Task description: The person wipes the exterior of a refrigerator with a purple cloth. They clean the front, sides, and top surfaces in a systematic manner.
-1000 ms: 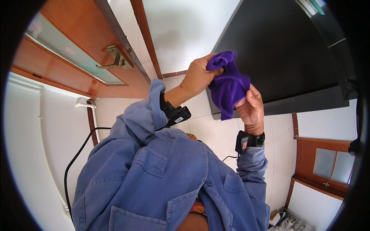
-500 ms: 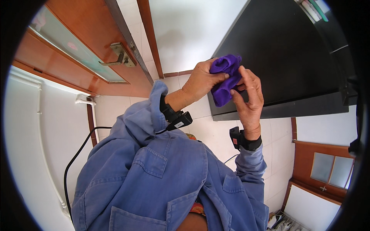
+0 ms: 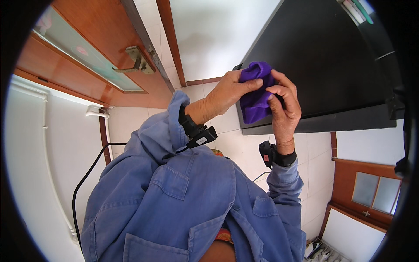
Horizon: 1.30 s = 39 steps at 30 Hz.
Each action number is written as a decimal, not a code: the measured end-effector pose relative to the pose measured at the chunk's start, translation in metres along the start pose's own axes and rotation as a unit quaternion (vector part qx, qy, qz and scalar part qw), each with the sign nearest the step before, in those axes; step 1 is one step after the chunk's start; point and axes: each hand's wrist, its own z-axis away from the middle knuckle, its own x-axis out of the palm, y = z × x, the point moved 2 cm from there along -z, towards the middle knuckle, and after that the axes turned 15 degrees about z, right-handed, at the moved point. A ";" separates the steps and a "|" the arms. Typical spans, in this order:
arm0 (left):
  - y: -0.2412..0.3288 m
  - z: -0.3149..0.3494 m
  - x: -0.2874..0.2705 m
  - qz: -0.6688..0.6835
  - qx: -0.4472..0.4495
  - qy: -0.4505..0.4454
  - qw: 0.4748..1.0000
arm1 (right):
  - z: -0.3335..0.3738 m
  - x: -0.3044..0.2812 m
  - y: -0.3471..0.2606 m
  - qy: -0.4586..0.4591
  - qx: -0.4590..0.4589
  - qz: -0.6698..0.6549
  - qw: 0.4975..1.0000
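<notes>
A folded purple cloth (image 3: 255, 105) is held up between my two hands, in front of the black panel-like surface. My left hand (image 3: 227, 92) grips it from the left, with the thumb pressed across its front and the other fingers hidden behind. At the cloth's right edge, my right hand (image 3: 286, 102) pinches it between thumb and bent fingers. The cloth's top curls over into a loose fold, and its lower end hangs down. Each wrist carries a black strap with a small box.
The large black surface (image 3: 323, 65) fills the upper right, with pens (image 3: 355, 11) at its far corner. An open wooden door (image 3: 109, 39) with a metal handle (image 3: 135, 61) stands at left. A black cable (image 3: 80, 187) runs beside my left arm. Below lies a pale tiled floor (image 3: 227, 139).
The cloth has been flattened and straightened somewhat. My left thumb has moved up across its front, and my right fingers have bent in closer on its right edge.
</notes>
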 end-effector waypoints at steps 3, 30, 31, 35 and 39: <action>0.001 0.002 0.002 0.058 -0.031 0.029 0.997 | 0.002 0.004 -0.001 -0.024 -0.047 0.042 0.998; -0.001 0.001 -0.001 0.003 -0.006 -0.014 1.000 | -0.004 0.006 0.010 -0.032 0.198 -0.252 0.947; 0.000 0.000 -0.002 0.003 -0.014 -0.018 1.000 | -0.005 0.004 0.007 -0.040 0.188 -0.256 0.948; 0.004 0.005 0.001 -0.076 -0.062 -0.040 0.994 | -0.005 0.008 0.007 -0.090 0.226 -0.210 0.947; 0.006 0.007 -0.001 -0.126 -0.072 -0.087 0.986 | -0.006 0.016 0.024 -0.095 0.285 -0.268 0.915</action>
